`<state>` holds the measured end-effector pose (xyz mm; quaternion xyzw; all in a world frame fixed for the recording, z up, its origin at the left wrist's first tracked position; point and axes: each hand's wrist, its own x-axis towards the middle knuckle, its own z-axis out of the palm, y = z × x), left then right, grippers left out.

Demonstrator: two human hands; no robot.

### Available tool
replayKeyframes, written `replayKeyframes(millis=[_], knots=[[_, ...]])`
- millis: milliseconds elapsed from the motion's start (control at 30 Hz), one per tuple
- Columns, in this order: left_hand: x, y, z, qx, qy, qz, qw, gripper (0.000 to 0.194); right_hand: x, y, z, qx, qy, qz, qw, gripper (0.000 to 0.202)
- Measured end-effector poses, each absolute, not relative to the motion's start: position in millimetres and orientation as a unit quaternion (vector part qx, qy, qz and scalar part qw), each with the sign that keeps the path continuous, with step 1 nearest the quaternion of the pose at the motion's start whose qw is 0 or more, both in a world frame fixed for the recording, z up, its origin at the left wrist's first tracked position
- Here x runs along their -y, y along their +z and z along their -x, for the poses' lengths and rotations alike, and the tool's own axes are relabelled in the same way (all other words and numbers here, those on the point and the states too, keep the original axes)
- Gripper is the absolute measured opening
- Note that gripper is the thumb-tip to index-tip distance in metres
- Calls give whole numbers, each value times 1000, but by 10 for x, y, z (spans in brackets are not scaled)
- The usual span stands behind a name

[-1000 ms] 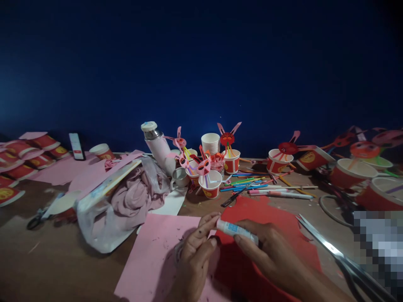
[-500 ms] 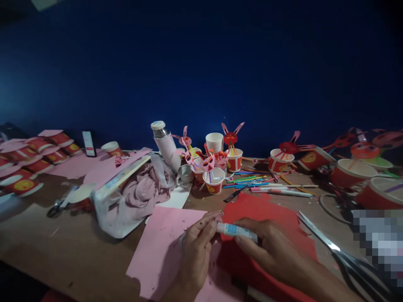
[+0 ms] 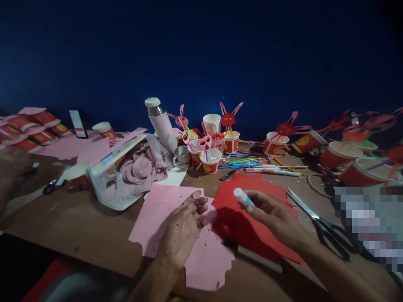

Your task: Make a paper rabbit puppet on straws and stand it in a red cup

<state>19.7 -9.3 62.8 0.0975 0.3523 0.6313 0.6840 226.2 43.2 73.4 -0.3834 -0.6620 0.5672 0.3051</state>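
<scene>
Between the fingers and thumb of my right hand [image 3: 267, 209] is a white glue stick [image 3: 244, 197] with a blue label, tilted with its white end towards the upper left. It is above red paper [image 3: 252, 226]. My left hand [image 3: 181, 228] is turned partly palm up over pink paper [image 3: 154, 209], its fingers loosely curled. At its fingertips shows a small pinkish oval piece [image 3: 196, 194]; its material is hard to make out. Scissors [image 3: 317, 220] lie beside the red paper, their blades apart. A long pale-ended tool [image 3: 260, 258] sits below that paper.
Behind the hands stand red paper cups [image 3: 210, 161] with paper rabbit heads, near several coloured pens [image 3: 252, 165]. A white thermos [image 3: 162, 128] and a plastic bag [image 3: 110, 193] with cloth are further left. Another person's blurred arm [image 3: 12, 176] reaches in at the left edge.
My right hand has drawn the glue stick away from my left fingers and tipped its end upward. My left hand has turned palm up and moved left. A person's arm has appeared at left.
</scene>
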Motion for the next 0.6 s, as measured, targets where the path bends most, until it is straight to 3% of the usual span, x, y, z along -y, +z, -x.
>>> replayKeyframes(millis=[67,133,300,400,600], knots=[[122,647,-197,-353,632,-100,682,17,-406,714,-2226,671,552,384,313,20],[136,665,-179,-354,637,-92,679,17,-416,674,-2232,727,459,423,286,17],[150,696,-101,-323,612,-1,722,20,-574,466,-2342,852,42,493,173,15],[166,716,-98,-281,592,40,755,22,-628,452,-2309,876,-82,426,212,18],[207,784,-157,-206,577,50,789,30,-517,744,-1962,889,-117,272,350,15]])
